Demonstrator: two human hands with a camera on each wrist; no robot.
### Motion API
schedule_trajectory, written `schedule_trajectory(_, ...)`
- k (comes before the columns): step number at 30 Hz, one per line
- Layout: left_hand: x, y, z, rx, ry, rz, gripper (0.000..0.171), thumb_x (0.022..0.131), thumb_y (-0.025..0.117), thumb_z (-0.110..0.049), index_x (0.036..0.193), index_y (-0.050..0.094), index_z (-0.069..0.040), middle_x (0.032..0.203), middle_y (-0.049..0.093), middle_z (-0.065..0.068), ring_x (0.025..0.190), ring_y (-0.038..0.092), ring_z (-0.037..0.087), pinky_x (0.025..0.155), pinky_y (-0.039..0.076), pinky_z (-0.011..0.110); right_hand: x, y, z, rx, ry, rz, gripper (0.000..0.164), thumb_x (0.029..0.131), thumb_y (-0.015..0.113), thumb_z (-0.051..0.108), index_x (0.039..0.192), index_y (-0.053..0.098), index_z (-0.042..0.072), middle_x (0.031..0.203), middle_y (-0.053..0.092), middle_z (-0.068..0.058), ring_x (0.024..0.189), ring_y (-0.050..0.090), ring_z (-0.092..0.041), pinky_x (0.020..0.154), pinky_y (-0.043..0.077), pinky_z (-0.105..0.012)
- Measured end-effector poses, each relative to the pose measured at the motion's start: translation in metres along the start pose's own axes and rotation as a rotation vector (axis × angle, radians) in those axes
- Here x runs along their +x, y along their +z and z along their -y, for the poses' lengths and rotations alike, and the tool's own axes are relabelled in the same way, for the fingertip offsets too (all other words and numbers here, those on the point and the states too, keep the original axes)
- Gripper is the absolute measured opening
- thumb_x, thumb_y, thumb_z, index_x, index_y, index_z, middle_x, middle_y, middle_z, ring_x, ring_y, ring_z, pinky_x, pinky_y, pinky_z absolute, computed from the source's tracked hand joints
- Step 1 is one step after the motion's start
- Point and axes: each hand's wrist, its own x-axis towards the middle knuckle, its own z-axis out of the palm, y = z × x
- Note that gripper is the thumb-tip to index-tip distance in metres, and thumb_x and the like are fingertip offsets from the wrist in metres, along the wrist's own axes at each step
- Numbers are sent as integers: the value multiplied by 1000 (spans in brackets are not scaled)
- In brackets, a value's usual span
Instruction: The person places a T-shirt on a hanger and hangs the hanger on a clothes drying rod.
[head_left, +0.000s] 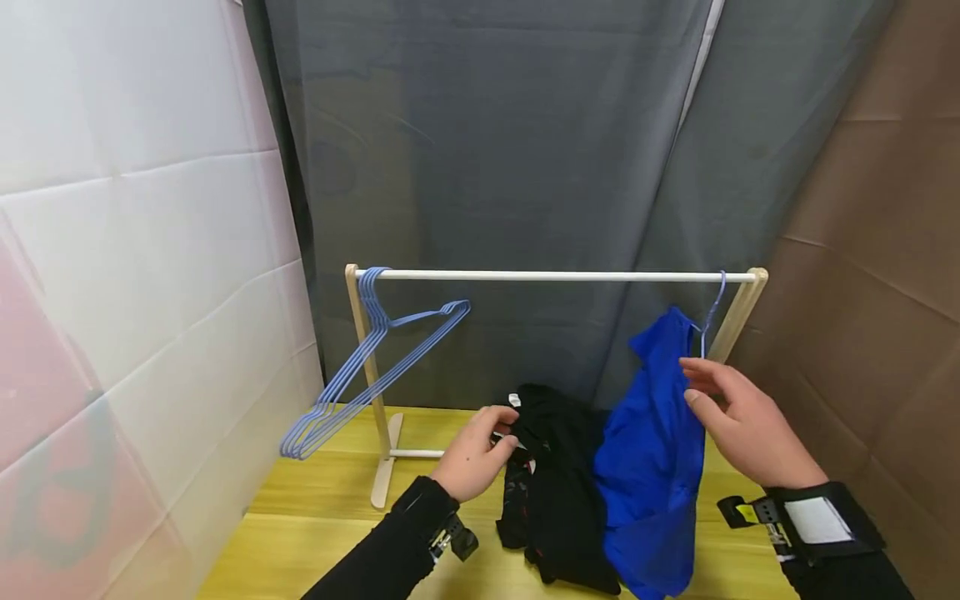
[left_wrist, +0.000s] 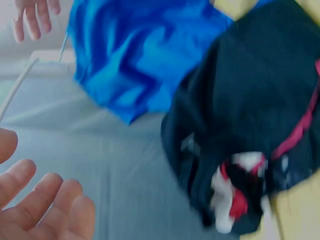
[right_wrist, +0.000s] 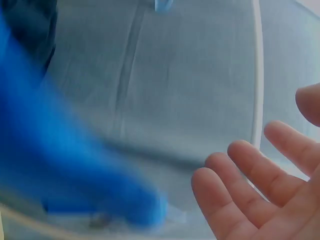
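Note:
A blue garment [head_left: 652,450] hangs from a hanger [head_left: 713,312] hooked on the right end of the rack's white rail [head_left: 555,276]. My right hand [head_left: 750,421] is just right of that garment, fingers extended and holding nothing. In the right wrist view the blue cloth [right_wrist: 65,150] is blurred, left of the fingers. Beside the left edge of a black garment [head_left: 562,492] is my left hand [head_left: 480,450], its fingers loosely bent. The left wrist view shows that hand's fingers [left_wrist: 45,205] apart from the black cloth [left_wrist: 235,85], which has red and white patches.
Several blue hangers [head_left: 367,375] hang together at the left end of the rail. The rack has wooden end posts [head_left: 738,315] and stands on a yellow wood-grain table [head_left: 300,533]. A grey curtain [head_left: 480,150] hangs behind, with white sheeting [head_left: 150,250] left and brown sheeting [head_left: 885,275] right.

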Motion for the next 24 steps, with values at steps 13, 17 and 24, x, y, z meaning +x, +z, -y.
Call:
schedule_trajectory(13,-51,-90,-19,107,156,-409,20,99,63,-6,118,66,-10,108,64,1,94,59,13,79,52,36,-14,49,17,75,-21,92,43,108,50,27,146,48,6,136,54,-16,119,57,-37,92,48,-61)
schedule_trajectory(17,-52,-117,-8,328,112,-535,21,96,67,-5,117,66,-5,106,64,6,95,59,19,79,51,41,-14,52,11,83,-2,91,44,109,49,29,146,48,5,136,54,-18,119,57,-40,93,47,-63)
schedule_trajectory(24,-58,-137,13,485,-102,-542,24,96,68,-10,118,68,-1,109,63,15,98,60,31,80,52,48,-19,60,-4,80,49,121,45,108,49,31,144,49,4,137,53,-20,119,57,-40,93,48,-62)
